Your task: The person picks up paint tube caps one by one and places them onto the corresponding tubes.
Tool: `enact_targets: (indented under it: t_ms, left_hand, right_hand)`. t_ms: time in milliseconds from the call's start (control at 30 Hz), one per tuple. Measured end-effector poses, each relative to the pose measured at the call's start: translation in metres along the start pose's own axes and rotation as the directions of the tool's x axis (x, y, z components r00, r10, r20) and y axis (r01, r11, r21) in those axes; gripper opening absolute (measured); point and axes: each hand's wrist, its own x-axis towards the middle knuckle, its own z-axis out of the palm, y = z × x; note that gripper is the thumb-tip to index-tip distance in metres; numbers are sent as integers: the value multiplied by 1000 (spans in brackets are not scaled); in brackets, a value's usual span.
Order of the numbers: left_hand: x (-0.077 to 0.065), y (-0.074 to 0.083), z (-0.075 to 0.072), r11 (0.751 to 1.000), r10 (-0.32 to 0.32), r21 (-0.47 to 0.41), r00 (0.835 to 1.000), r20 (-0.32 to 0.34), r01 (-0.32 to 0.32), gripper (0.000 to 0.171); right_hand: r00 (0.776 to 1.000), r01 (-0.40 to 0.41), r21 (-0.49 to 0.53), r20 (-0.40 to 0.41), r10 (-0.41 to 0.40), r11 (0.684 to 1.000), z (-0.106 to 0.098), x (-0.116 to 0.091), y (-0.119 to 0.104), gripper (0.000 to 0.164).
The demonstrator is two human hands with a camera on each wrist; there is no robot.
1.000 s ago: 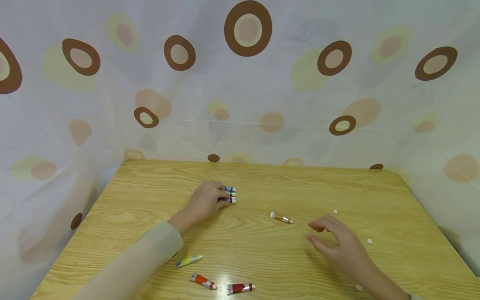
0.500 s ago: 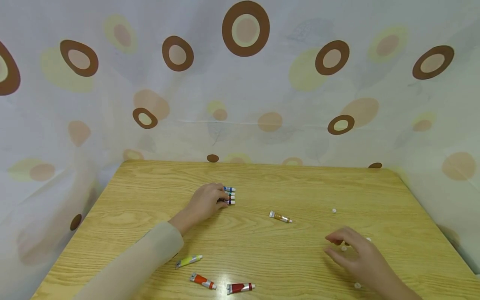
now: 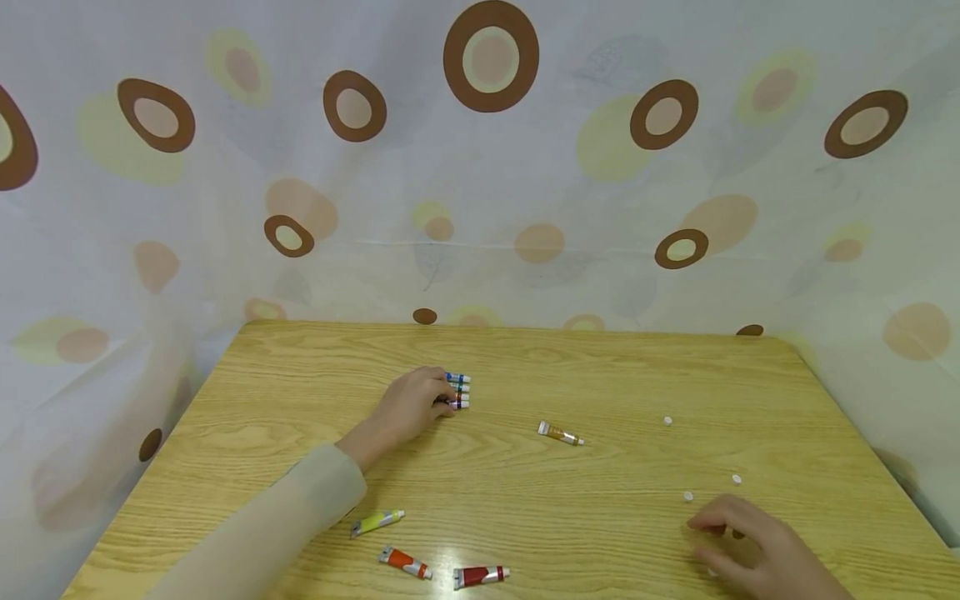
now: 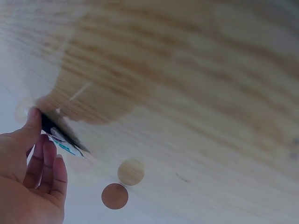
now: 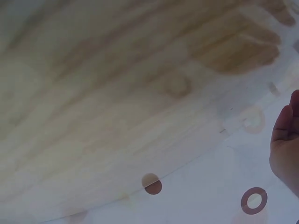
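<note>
In the head view my left hand (image 3: 408, 410) is over a row of small paint tubes lying side by side, their white caps to the right. Blue (image 3: 457, 378) and green (image 3: 459, 387) ones show at the far side. In the left wrist view my left thumb and fingers pinch the end of a dark paint tube (image 4: 58, 130). My right hand (image 3: 757, 550) hovers at the lower right with thumb and fingers loosely bent and nothing seen between them. A white cap (image 3: 712, 572) is partly hidden behind it. Other white caps (image 3: 688, 497) lie nearby.
An ochre paint tube (image 3: 560, 433) lies mid-table. Yellow-green (image 3: 377, 522), orange (image 3: 405, 562) and dark red (image 3: 481, 577) tubes lie near the front. More white caps (image 3: 667, 421) (image 3: 737, 479) are on the right. A patterned curtain (image 3: 480, 192) borders the wooden table (image 3: 600, 367).
My right hand has moved right and toward the front edge, away from the ochre tube. A white cap has come into view where it was. My left hand stays at the row of tubes.
</note>
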Motion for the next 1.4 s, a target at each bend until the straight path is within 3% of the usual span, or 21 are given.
enact_targets:
  t_ms: [267,533,800,1167,1300,1400]
  left_hand:
    - [-2,-1,1,1000,-11,-19,1000,-14,10,13]
    - [-3,-2,2,1000,-15,-1,1000,-27,15,14]
    - [-4,-3,2,1000,-18,17,1000,-23,18,15]
    - [-3,-1,-3,1000,-9,21,1000,-20,10,20]
    - [-1,2,-7,1000,-8,4,1000,-2,8,17]
    - [1,6,-9,999,32,12,999,-9,-32,14]
  right_hand:
    - [993,-12,129,117,-3,992,-4,-15,6,45]
    - [981,68,225,160,-105,972,-4,-19,17,48]
    - [965,88,410,190,-179,908,0,-21,23,44]
    - [959,110,362,208,-195,925,-1,-20,22,43]
    - [958,70,365,236,-165,928,-4,-16,20,40]
    - [955,32,353,265,-132,935,-7,-13,17,36]
